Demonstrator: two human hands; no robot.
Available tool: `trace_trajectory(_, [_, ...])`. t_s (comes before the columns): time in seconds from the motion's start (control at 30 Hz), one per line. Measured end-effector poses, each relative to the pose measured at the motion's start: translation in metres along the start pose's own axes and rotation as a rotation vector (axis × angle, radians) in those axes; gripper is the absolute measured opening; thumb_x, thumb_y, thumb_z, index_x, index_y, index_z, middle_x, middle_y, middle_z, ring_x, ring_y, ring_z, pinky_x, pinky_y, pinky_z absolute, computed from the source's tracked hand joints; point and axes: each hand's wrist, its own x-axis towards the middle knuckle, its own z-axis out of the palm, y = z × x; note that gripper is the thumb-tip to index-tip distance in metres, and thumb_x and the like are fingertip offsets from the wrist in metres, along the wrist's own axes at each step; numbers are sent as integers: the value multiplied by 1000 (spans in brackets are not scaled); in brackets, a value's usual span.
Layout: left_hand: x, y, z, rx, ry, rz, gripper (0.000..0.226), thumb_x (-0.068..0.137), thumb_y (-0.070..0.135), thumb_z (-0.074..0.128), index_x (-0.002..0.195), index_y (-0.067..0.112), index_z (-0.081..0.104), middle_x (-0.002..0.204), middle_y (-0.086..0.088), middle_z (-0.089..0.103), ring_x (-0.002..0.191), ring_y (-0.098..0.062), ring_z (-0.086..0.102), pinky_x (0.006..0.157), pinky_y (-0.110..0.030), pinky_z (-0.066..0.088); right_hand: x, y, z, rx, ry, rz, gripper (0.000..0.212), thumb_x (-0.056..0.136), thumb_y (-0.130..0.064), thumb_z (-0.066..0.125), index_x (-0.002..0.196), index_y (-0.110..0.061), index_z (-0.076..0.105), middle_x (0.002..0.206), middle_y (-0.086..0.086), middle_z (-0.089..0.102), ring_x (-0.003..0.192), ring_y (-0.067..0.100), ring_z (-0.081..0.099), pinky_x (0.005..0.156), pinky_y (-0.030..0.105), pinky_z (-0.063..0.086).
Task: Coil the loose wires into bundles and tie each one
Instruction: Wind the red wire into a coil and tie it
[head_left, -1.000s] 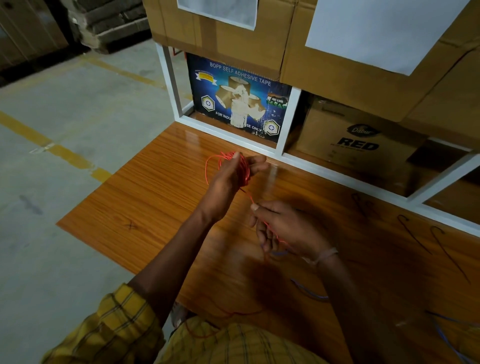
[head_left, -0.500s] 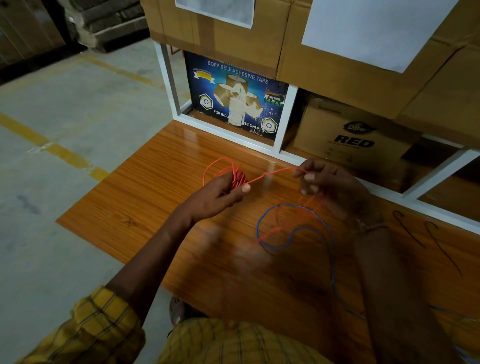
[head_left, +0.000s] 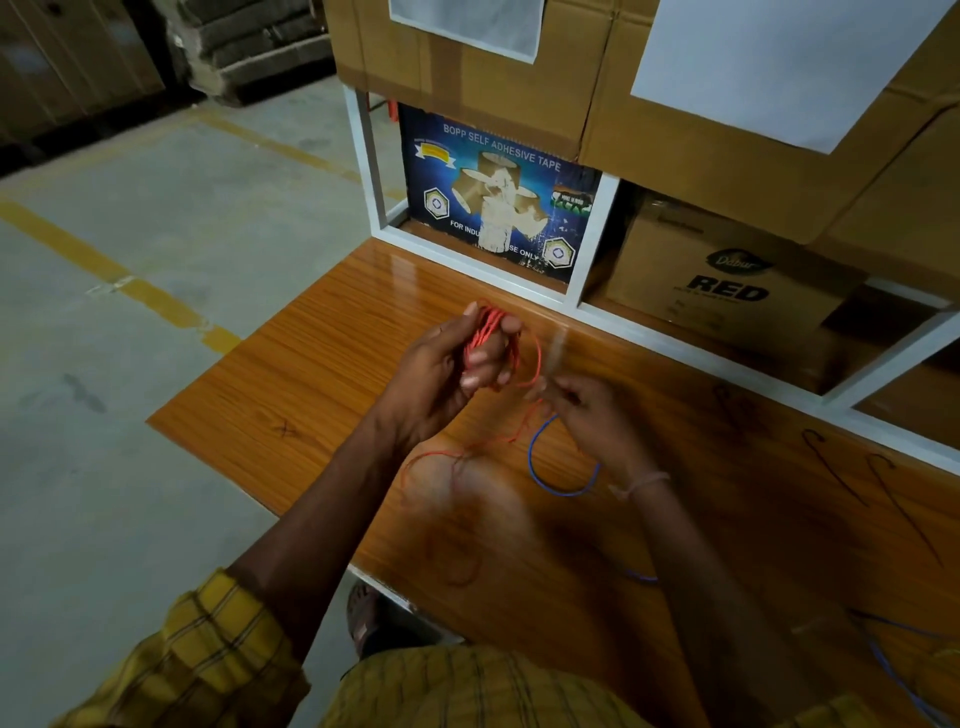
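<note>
My left hand (head_left: 447, 374) grips a coil of red wire (head_left: 485, 332) above the wooden table (head_left: 311, 374), its fingers curled round the loops. A loose red strand arcs from the coil to my right hand (head_left: 587, 415), which pinches it just right of the coil. The rest of the red wire trails down onto the table in a loop (head_left: 431, 460). A blue wire (head_left: 558, 488) curves on the table under my right wrist and runs off to the right (head_left: 893, 670).
A white frame (head_left: 571, 301) borders the table's far edge, with a blue tape box (head_left: 498, 208) and a brown carton (head_left: 722, 280) behind it. Dark wire pieces (head_left: 841, 478) lie on the table at right. Concrete floor (head_left: 130, 364) lies left.
My right hand has come back from the far right to close beside the coil, bringing the red strand round. My left hand has turned, with its fingers now wrapped over the coil.
</note>
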Motion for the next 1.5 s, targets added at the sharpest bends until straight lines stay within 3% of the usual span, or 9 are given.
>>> trace_trajectory(0.17, [11, -4, 1, -91, 194, 95, 41, 115, 18, 31, 126, -11, 58, 96, -14, 68, 85, -23, 69, 91, -36, 55, -24, -20, 14, -104, -129, 3, 34, 105, -26, 57, 75, -25, 71, 61, 5, 67, 47, 3, 52, 50, 18, 42])
trace_trajectory(0.33, [14, -20, -5, 612, 305, 204, 38, 116, 18, 30, 120, 7, 65, 120, -11, 76, 119, -23, 71, 104, -37, 50, -35, -40, 1, -201, -169, -6, 20, 97, -19, 65, 81, -11, 73, 61, 3, 71, 47, -1, 56, 54, 15, 43])
trace_trajectory(0.4, [12, -27, -15, 830, 286, 205, 34, 116, 22, 32, 124, 4, 60, 120, -9, 74, 117, -18, 71, 98, -28, 51, -35, -47, -7, -205, -116, -62, 15, 91, -17, 71, 78, -13, 71, 62, -3, 71, 57, -1, 63, 62, 18, 49])
trace_trajectory(0.6, [9, -34, -33, 1346, 115, 139, 39, 112, 42, 34, 116, 6, 46, 95, -4, 74, 85, -15, 73, 83, -47, 58, -35, -62, -40, -132, -130, -188, 10, 82, -13, 84, 79, -18, 75, 72, -5, 71, 70, 8, 65, 66, 26, 50])
trace_trajectory(0.83, [4, -17, -45, 1340, -3, 43, 64, 88, 73, 65, 116, 17, 51, 98, -11, 66, 91, -28, 65, 77, -50, 54, -34, -63, -67, -198, -125, -308, 15, 81, -12, 86, 94, -19, 82, 85, -3, 75, 87, 13, 67, 80, 25, 52])
trace_trajectory(0.93, [-1, -7, -49, 1284, -19, 2, 59, 86, 65, 72, 123, 25, 50, 111, -10, 65, 100, -23, 65, 83, -41, 57, -35, -61, -76, -288, -113, -440, 9, 82, -20, 87, 85, -19, 80, 75, -1, 66, 80, 18, 60, 77, 26, 44])
trace_trajectory(1.13, [-8, -3, -62, 1266, 81, 0, 23, 108, 40, 54, 113, 18, 56, 91, 0, 61, 77, -8, 60, 71, -33, 53, -43, -68, -85, -139, -264, -297, 9, 89, -11, 78, 85, -7, 71, 77, 11, 61, 69, 25, 53, 65, 31, 44])
trace_trajectory(1.37, [1, -20, -46, 1666, 171, 80, 45, 109, 47, 44, 127, 6, 48, 101, -17, 70, 85, -37, 67, 70, -46, 52, -36, -80, -31, 0, -162, -204, 13, 93, -19, 75, 88, -7, 73, 69, -4, 67, 65, 5, 59, 61, 16, 45])
trace_trajectory(1.5, [8, -31, -34, 1783, 246, 37, 41, 111, 32, 43, 131, -3, 44, 103, -24, 71, 88, -44, 69, 69, -47, 48, -34, -89, -13, 12, -100, -230, 8, 91, -19, 77, 93, -12, 81, 83, -2, 78, 78, 12, 73, 68, 24, 55])
